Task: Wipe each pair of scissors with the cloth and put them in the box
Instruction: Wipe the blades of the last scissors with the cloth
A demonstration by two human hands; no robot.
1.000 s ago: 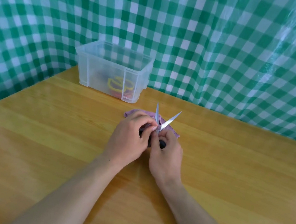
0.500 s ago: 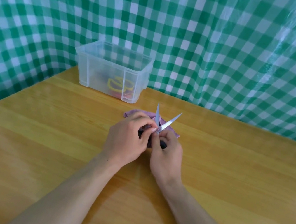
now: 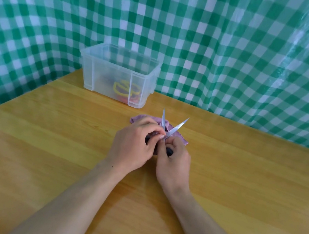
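A pair of black-handled scissors (image 3: 177,128) stands with its two blades spread apart and pointing up and away from me. My right hand (image 3: 173,164) grips its black handle from below. My left hand (image 3: 133,147) curls around the other handle, fingertips pinching near the pivot. A purple cloth (image 3: 141,118) lies on the table under and behind both hands, partly hidden. The clear plastic box (image 3: 100,71) stands at the back, with yellow-handled and red-handled scissors inside.
The wooden table (image 3: 43,149) stretches wide to the left, right and front of my hands. A green-and-white checked sheet (image 3: 221,46) hangs behind the table and along its left edge.
Both hands stay at the same spot. The scissor blades have barely shifted; my left fingertips have moved slightly at the pivot.
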